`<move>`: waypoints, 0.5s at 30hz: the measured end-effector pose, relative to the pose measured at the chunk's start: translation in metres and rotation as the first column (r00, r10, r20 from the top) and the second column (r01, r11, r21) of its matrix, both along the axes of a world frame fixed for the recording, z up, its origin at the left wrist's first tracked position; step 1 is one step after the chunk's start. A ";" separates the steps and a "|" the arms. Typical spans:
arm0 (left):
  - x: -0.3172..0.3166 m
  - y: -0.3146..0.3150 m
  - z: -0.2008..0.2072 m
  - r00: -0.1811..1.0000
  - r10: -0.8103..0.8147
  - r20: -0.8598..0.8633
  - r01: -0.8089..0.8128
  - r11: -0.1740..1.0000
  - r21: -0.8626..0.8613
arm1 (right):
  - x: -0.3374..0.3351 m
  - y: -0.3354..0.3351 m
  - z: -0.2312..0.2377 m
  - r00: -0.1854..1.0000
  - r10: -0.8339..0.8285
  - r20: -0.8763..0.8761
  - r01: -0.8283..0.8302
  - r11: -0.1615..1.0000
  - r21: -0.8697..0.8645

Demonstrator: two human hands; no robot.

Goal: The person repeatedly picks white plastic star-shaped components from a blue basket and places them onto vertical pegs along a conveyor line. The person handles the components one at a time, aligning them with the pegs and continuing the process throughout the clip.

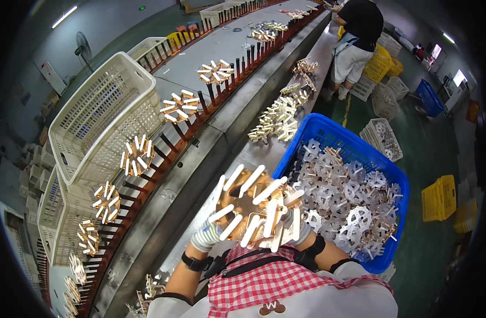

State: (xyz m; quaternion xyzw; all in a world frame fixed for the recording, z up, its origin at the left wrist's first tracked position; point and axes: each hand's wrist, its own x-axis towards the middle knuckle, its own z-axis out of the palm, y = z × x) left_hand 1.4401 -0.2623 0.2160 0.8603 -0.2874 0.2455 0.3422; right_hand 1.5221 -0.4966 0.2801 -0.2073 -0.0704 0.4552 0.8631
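Note:
In front of my chest I hold a stack of copper-coloured round metal parts with white pegs (252,181), bunched close together. My left hand (206,236), in a striped knit glove, is closed on its lower left side. My right hand (302,229), also gloved, grips the lower right side; the pegs hide most of its fingers. Just right of it stands a blue plastic basket (403,212), filled with silvery toothed discs (354,193). Beyond the held stack, a heap of pale pegged parts (280,117) lies on the metal bench (248,156).
At the left a curved conveyor (200,132) with upright dark rods (168,142) carries pegged clusters (137,156). White crates (102,119) stand beyond it. A co-worker (357,37) stands at the far right, near yellow crates (379,62). Another yellow crate (439,197) sits on the green floor.

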 end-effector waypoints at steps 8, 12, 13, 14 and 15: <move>0.045 -0.032 -0.031 0.610 -0.686 -0.396 -0.333 0.232 -0.914 | 0.049 -0.032 -0.045 0.958 -0.063 0.278 0.121 0.973 -0.198; 0.062 -0.039 -0.033 0.616 -0.717 -0.325 -0.380 0.090 -0.921 | 0.064 -0.034 -0.005 0.911 -0.064 0.406 0.140 0.977 -0.158; 0.066 -0.042 -0.032 0.620 -0.722 -0.307 -0.384 0.062 -0.921 | 0.069 -0.036 -0.002 0.927 -0.055 0.370 0.116 0.983 -0.143; 0.071 -0.046 -0.031 0.627 -0.724 -0.288 -0.383 0.035 -0.923 | 0.075 -0.038 0.003 0.942 -0.045 0.333 0.092 0.988 -0.127; 0.076 -0.049 -0.028 0.635 -0.724 -0.269 -0.379 0.011 -0.925 | 0.081 -0.037 -0.004 0.971 -0.031 0.239 0.044 0.998 -0.050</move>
